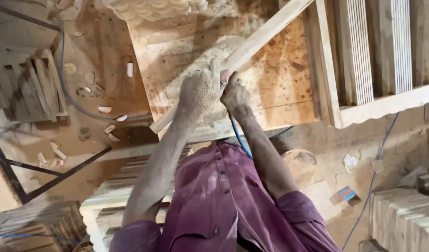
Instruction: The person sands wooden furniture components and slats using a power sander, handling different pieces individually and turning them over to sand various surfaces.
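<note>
**Both hands on a long wooden strip over the dusty bench**

On the far left, a crate of thin slats [30, 86] stood on the floor, with offcuts [105, 109] scattered around it — and a black cable [67, 88] curved past them. How far the work had come was hard to judge: the worktable [280, 88] was coated in sawdust, which suggested much cutting or shaping was done, but the strip itself showed no clear finished or unfinished end.

The left hand [200, 91], powdered with dust, was clenched around the wooden strip [252, 44], forearm stretched forward from a purple sleeve. The strip ran diagonally from the near left edge of the table up toward the far right.

Just beside it, touching, the right hand [234, 95] gripped the same strip, a ring on one finger, wrist bent inward. A blue hose [240, 140] dropped below that hand — whether the fingers also held a tool, I could not tell.

Farther right lay stacked boards in a wooden frame [364, 51].
</note>
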